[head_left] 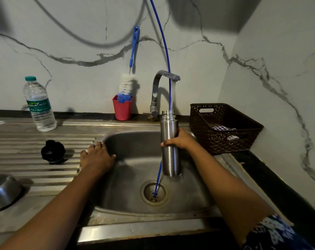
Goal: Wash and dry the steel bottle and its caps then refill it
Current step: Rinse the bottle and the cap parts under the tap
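An inverted steel cup [3,192], smooth and rounded, sits at the near left of the ridged stainless surface [26,170]. A thin blue tube [168,60] drops from above, past the bottle, and ends in the round drain [154,193] of the sink [127,210]. The left hand [97,157] rests palm down on the basin's left rim, fingers loosely spread and holding nothing. Beside it a black ribbed cap [52,151] stands on the ridges. The right hand [180,140] has its fingers wrapped round the brushed steel bottle [171,159], a slim cylinder held upright over the basin, threaded mouth up under water running from the curved faucet [164,74]. A brown woven basket [225,127] holding checked cloth [223,128] crowds the right. At the veined marble wall stand a red cup [122,110] with a bristled brush [126,87] and a clear plastic bottle [39,105].
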A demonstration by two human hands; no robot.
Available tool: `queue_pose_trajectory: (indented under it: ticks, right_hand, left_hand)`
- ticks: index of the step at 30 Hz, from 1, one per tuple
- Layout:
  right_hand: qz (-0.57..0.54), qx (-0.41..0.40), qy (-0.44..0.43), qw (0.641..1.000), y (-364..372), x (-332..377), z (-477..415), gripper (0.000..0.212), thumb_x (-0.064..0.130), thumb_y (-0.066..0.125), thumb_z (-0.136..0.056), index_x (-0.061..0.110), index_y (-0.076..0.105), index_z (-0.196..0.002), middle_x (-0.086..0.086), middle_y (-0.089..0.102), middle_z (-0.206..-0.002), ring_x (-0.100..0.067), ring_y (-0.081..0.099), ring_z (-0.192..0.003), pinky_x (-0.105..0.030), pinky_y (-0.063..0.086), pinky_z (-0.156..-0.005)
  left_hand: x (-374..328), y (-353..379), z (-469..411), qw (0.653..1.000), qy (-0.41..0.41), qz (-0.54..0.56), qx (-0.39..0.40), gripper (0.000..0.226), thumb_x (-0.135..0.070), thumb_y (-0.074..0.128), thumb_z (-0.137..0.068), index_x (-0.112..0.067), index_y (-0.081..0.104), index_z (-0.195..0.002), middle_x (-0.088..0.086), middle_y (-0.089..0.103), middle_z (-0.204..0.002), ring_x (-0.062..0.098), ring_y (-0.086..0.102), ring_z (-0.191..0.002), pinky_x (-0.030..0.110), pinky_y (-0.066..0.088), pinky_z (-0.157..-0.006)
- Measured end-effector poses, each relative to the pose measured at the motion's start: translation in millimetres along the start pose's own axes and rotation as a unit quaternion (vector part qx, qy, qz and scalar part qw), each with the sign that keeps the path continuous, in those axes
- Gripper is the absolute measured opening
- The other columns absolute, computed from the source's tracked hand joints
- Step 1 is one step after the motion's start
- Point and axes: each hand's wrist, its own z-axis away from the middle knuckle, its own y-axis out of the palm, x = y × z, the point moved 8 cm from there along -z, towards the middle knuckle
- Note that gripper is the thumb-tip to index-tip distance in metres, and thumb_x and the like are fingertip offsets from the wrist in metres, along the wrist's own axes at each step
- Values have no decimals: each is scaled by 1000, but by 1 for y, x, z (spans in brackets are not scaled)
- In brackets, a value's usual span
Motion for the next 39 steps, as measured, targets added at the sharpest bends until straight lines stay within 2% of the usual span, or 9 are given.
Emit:
queue_pose_trajectory:
  ticks: [3, 18, 22, 24, 27, 29, 31, 33, 39]
  right_hand:
    - [-6, -27, 11, 1000, -2, 3, -7, 93, 32, 88, -55, 15, 41, -133, -8, 55, -130, -25, 56, -111, -38, 49, -92]
    - [-15, -27, 12, 999, 1, -11, -1, 91, 23, 86, -62, 17, 35, -137, -8, 53, -131, -26, 55, -112, -32, 45, -85]
    - [214, -15, -60, 975, 3, 11, 12, 89, 36, 83, -62, 20, 35, -137, -9, 54, -128, -25, 55, -107, -28, 43, -81]
    - [312, -16, -98, 945, 5, 24, 22, 93, 43, 81, -63, 23, 32, -140, -11, 50, -130, -28, 52, -112, -32, 43, -86]
    - [398, -10, -126, 909, 7, 39, 39, 94, 47, 80, -61, 28, 32, -139, -11, 47, -132, -30, 45, -118, -38, 44, -93]
    - [438, 5, -135, 889, 11, 46, 49, 93, 46, 80, -62, 29, 31, -139, -11, 46, -132, -30, 41, -121, -40, 44, -93]
    - [477, 18, -145, 867, 19, 52, 55, 90, 44, 80, -64, 29, 31, -139, -10, 43, -131, -29, 38, -122, -42, 44, -91]
    - [522, 15, -158, 838, 25, 56, 61, 86, 41, 80, -66, 29, 33, -137, -11, 40, -132, -29, 36, -122, -43, 44, -91]
    - [601, 5, -191, 776, 42, 70, 64, 80, 34, 80, -67, 28, 37, -134, -12, 38, -131, -31, 33, -125, -47, 40, -95]
  left_hand:
    - [0, 0, 0, 1000, -1, -2, -1, 73, -53, 41, -93, -12, 22, -150, 6, 22, -157, 25, 21, -144, 44, 21, -113]
    - [-1, 1, 0, 1000, 2, -1, -10, 70, -53, 42, -93, -11, 28, -147, 7, 27, -155, 27, 25, -141, 47, 23, -111]
    - [-8, -8, 1, 999, 16, 24, -36, 67, -50, 44, -94, -12, 30, -147, 10, 27, -154, 28, 24, -142, 46, 21, -112]
    - [-21, -17, 0, 988, 67, 112, -81, 60, -44, 50, -94, -12, 38, -144, 11, 37, -149, 28, 33, -137, 42, 25, -111]
    - [-33, -6, 0, 905, 56, 421, 9, 43, -25, 56, -95, -4, 53, -133, 14, 59, -129, 25, 57, -114, 31, 42, -96]
    - [-41, 22, 11, 766, -48, 618, 169, 34, -22, 49, -99, -2, 56, -125, 13, 66, -104, 24, 63, -87, 30, 46, -74]
    - [-50, 34, 24, 654, -99, 693, 285, 31, -32, 43, -100, -8, 55, -116, 12, 65, -96, 24, 63, -81, 33, 48, -67]
    - [-56, 34, 28, 617, -95, 710, 325, 34, -41, 44, -98, -10, 58, -105, 12, 68, -93, 24, 68, -78, 33, 55, -65]
    - [-64, 37, 30, 596, -79, 728, 329, 28, -31, 63, -88, -7, 62, -102, 16, 67, -93, 24, 71, -67, 29, 59, -61]
